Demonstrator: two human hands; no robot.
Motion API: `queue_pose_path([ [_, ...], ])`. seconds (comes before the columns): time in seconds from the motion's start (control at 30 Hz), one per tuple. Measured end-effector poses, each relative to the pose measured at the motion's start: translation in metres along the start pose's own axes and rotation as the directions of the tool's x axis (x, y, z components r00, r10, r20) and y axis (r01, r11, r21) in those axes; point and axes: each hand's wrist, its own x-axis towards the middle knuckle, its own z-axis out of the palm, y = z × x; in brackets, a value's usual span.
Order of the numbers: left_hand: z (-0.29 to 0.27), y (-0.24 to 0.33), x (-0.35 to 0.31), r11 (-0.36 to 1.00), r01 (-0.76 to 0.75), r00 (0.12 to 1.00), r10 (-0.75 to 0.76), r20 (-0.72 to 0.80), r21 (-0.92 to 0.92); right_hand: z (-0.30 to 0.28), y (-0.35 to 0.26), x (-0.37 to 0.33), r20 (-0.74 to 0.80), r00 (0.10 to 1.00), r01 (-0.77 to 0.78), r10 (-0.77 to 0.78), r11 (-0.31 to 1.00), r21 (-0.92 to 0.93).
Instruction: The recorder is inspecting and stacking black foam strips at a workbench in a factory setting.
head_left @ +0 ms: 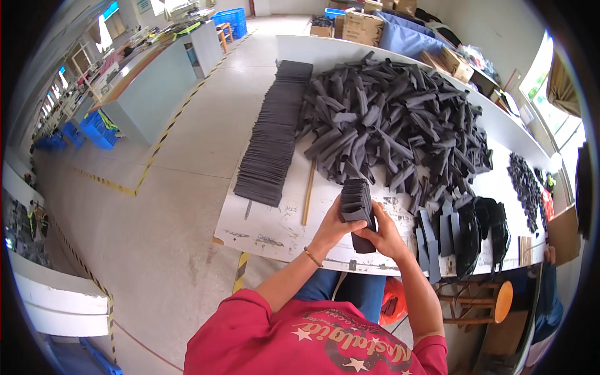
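Note:
Between my two hands I hold a thick stack of dark grey folded fabric pieces (357, 203), upright above the table's front part. My left hand (337, 226) is closed round its left side, the thumb lying across the front. On the right side my right hand (385, 232) grips the same stack, its thumb near the lower end. Beyond my hands lies a big loose heap of dark grey fabric pieces (400, 112). A long neat row of similar flat pieces (269, 137) runs along the table's left edge.
A wooden stick (309, 192) lies on the white table (281, 234) left of my hands. To the right are flat grey strips (428, 240), glossy black bundles (481, 234) and a small dark pile (524, 187). A wooden stool (500, 302) stands below the table's right side.

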Motion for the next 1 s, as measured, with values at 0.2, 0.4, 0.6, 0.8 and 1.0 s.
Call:
queue_pose_path([
  [0.2,-0.068,0.062,0.042,0.984,-0.166,0.982,0.171,-0.082,0.069,-0.017,-0.005,0.083,-0.068,0.99,0.111,-0.121,0.986,-0.127],
  [0.4,-0.182,0.14,0.165,0.538,-0.232,0.825,0.55,-0.128,0.811,-0.058,-0.029,0.193,-0.11,0.972,0.164,-0.208,0.933,-0.319],
  [0.6,-0.243,0.175,0.291,-0.277,-0.21,0.712,0.615,0.34,0.938,-0.089,-0.012,0.298,-0.168,0.944,0.144,-0.285,0.811,-0.567],
  [0.8,-0.298,0.171,0.379,-0.58,-0.118,0.782,0.446,0.435,0.806,-0.1,0.016,0.366,-0.1,0.945,0.155,-0.312,0.695,-0.702],
  [1.0,-0.325,0.155,0.437,-0.701,-0.095,0.794,0.375,0.478,0.707,-0.11,0.05,0.41,-0.019,0.912,0.229,-0.41,0.545,-0.806],
])
